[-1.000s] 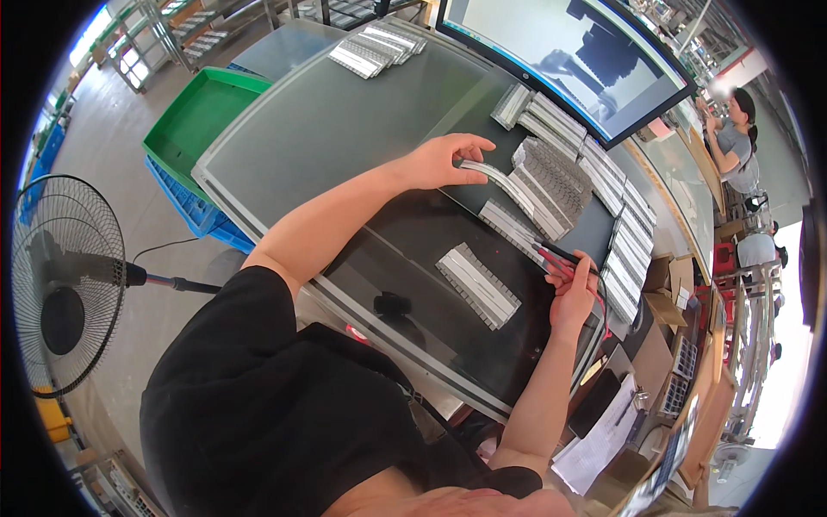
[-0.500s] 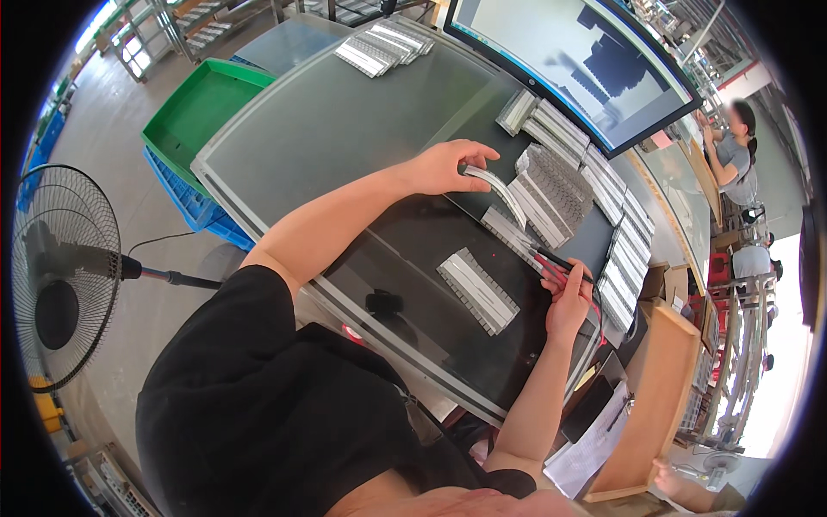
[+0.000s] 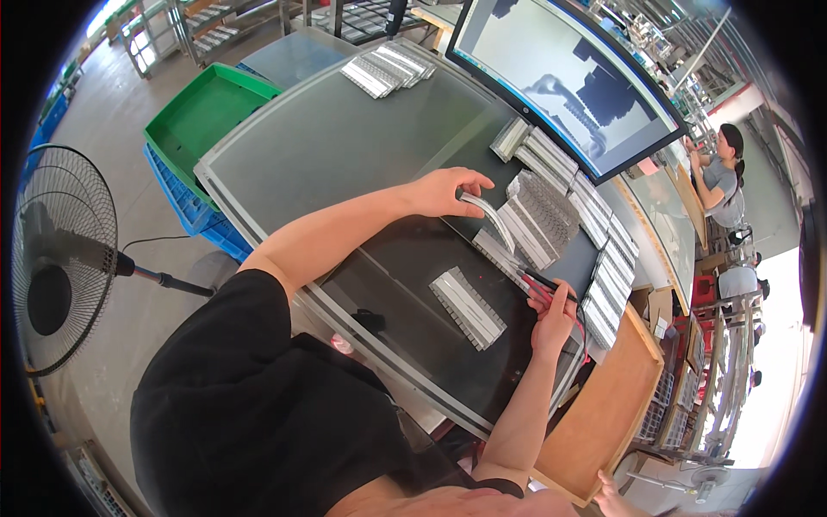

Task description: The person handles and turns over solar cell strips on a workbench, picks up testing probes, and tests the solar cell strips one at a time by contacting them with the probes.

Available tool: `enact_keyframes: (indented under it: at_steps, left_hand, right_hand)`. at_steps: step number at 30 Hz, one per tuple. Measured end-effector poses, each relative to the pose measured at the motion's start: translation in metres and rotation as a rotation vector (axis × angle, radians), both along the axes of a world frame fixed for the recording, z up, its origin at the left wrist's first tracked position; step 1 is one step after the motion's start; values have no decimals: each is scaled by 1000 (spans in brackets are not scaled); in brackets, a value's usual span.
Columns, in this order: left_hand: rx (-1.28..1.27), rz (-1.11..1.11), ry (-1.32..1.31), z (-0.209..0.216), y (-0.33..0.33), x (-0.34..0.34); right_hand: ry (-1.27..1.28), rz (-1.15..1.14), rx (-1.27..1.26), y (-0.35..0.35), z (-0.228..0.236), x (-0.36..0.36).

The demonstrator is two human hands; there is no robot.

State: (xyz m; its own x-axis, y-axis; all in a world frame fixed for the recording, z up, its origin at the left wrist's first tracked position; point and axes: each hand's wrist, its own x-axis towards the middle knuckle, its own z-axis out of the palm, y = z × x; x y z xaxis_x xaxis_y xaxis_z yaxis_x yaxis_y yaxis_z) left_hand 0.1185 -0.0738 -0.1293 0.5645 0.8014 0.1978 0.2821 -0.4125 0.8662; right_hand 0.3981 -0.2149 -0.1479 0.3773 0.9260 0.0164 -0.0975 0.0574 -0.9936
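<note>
My left hand [image 3: 444, 191] pinches the upper end of a thin, bent strip [image 3: 493, 220], silvery white, which arcs down to the right. My right hand [image 3: 551, 319] grips a red and a black test probe [image 3: 541, 281]; their tips point up and left at the lower end of a pale flat strip [image 3: 500, 256] on the dark table. Whether the tips touch it I cannot tell. A notched-edge silver strip panel [image 3: 468, 308] lies alone, left of my right hand. Beyond the bent strip is a pile of similar panels [image 3: 538, 220] with grey mesh-like edges.
A monitor [image 3: 568, 77] stands at the table's far edge. Rows of silver panels [image 3: 610, 280] line the right side, and another stack [image 3: 388, 67] lies far left. A green tray [image 3: 202, 112] and a fan [image 3: 60, 258] are left; a wooden tray [image 3: 603, 405] with another person's hand is lower right.
The whole view has shifted slightly. Both hands keep their holds with little movement. On the monitor a new grey shape shows, and the wooden tray at lower right has moved closer to my right arm.
</note>
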Motion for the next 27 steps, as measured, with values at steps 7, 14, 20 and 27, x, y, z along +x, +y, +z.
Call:
enact_keyframes:
  at_steps: [7, 14, 20, 27]
  left_hand:
    - [228, -31, 163, -2, -8, -31]
    - [474, 53, 233, -11, -19, -51]
    - [521, 48, 303, -17, -14, -60]
    - [587, 67, 280, -27, -12, -59]
  right_hand:
    - [44, 3, 16, 0, -5, 4]
    - [154, -77, 63, -1, -2, 12]
    - [74, -21, 45, 0, 27, -26]
    - [-165, 120, -48, 57, 39, -98]
